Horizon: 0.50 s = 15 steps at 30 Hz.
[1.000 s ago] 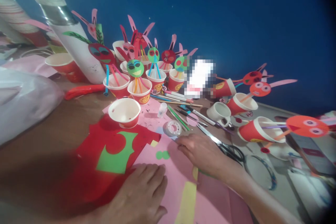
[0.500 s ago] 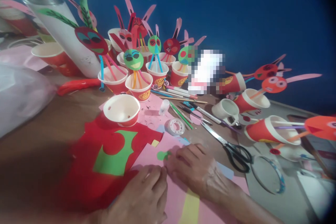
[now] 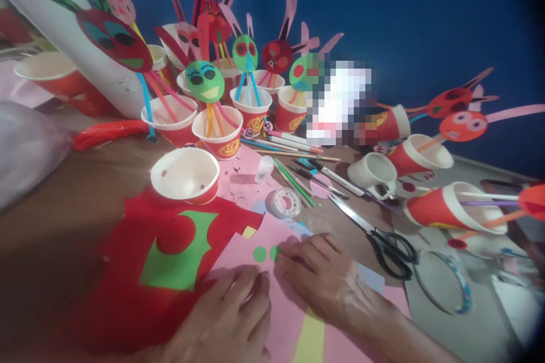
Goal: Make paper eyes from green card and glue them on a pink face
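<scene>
My right hand (image 3: 323,275) rests on a pink paper sheet (image 3: 285,317), its fingertips touching one of two small green paper circles (image 3: 259,253). The fingers are bent and close together, holding nothing. My left hand (image 3: 225,317) lies flat on the same pink sheet, fingers stretched, beside a red sheet (image 3: 128,272) carrying a green cut-out (image 3: 179,258). An empty red paper cup (image 3: 186,174) stands just beyond the red sheet. A roll of tape (image 3: 283,203) and black-handled scissors (image 3: 374,235) lie past my right hand.
Several red paper cups with straws and paper bunny faces (image 3: 217,125) crowd the back against a blue wall. Markers and pencils (image 3: 293,159) lie mid-table. More cups (image 3: 447,210) lie tipped at the right, near a white mug (image 3: 372,173) and a ring (image 3: 443,281).
My right hand drew back from near the tape roll to the green circles on the pink sheet. The view shifted closer and leftward; my left hand stayed put.
</scene>
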### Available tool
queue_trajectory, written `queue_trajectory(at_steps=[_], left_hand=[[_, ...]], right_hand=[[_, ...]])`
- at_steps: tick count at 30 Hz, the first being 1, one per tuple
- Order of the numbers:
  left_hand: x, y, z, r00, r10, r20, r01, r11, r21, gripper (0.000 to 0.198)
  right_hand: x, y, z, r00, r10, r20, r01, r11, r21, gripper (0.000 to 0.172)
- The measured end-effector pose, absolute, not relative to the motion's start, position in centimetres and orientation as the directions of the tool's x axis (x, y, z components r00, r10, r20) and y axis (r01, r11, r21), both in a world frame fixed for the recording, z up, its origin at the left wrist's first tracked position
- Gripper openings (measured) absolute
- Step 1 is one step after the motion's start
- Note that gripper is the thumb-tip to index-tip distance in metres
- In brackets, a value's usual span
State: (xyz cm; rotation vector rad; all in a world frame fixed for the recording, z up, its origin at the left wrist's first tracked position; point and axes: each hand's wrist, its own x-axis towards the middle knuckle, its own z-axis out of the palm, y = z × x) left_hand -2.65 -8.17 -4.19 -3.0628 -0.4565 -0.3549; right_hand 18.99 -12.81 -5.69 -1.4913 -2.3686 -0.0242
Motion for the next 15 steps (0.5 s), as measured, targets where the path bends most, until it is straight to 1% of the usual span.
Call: queue_trajectory(at_steps=[3,8,10,12,15], left_hand=[[-2.73,-8.29,-4.56,0.922,0.296,0.248,0.3,-0.954,0.021,0.032],[-2.79,-8.01,-4.93,0.918,0.279,0.282,0.277,-0.96,0.049,0.031],[-2.66,-7.87,-4.78,0.908,0.299,0.295,0.294,-0.954,0.063,0.029],[-2.48,-7.83,-4.59,0.902,0.328,0.282,0.322,-0.944,0.07,0.032],[-2.26,-7.75,-4.55,0.912,0.314,0.263,0.312,-0.949,0.051,0.04]], right_hand=[[18.9,-12.96,-5.72,-0.374,0.875,0.306,0.882,0.437,-0.173,0.007],[18.7,-12.96,-5.61,-0.369,0.883,0.291,0.877,0.434,-0.206,0.014],[18.67,-12.89,-5.66,-0.368,0.879,0.304,0.875,0.438,-0.207,0.015],[18.67,-12.84,-5.82,-0.357,0.876,0.324,0.877,0.434,-0.207,0.015],[18.65,-12.81,-6.09,-0.352,0.873,0.336,0.877,0.433,-0.208,0.016]])
